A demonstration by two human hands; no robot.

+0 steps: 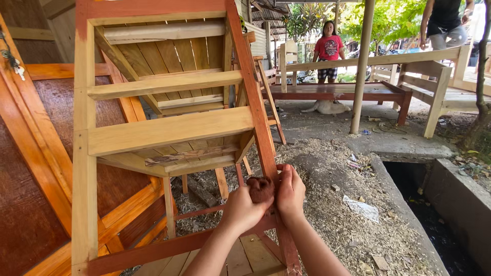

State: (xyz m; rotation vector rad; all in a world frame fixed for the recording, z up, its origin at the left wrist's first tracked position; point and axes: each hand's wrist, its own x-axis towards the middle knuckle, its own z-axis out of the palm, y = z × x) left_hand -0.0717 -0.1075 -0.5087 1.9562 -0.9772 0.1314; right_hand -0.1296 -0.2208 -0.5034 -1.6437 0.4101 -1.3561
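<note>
My left hand [242,208] grips a dark reddish-brown wad of cloth [261,188] and presses it against the red-stained wooden rail [249,76] of an upturned chair frame [163,130]. My right hand [290,192] rests beside it, fingers curled around the same rail just right of the wad. The rail runs diagonally from the top centre down between my forearms. Pale unstained slats of the frame cross to the left.
Wooden panels [46,168] lean at the left. Sawdust and scraps [353,214] cover the ground at the right, beside a concrete drain channel [434,204]. Benches [348,92], a post [362,66], a lying animal [327,107] and two people [328,51] are farther back.
</note>
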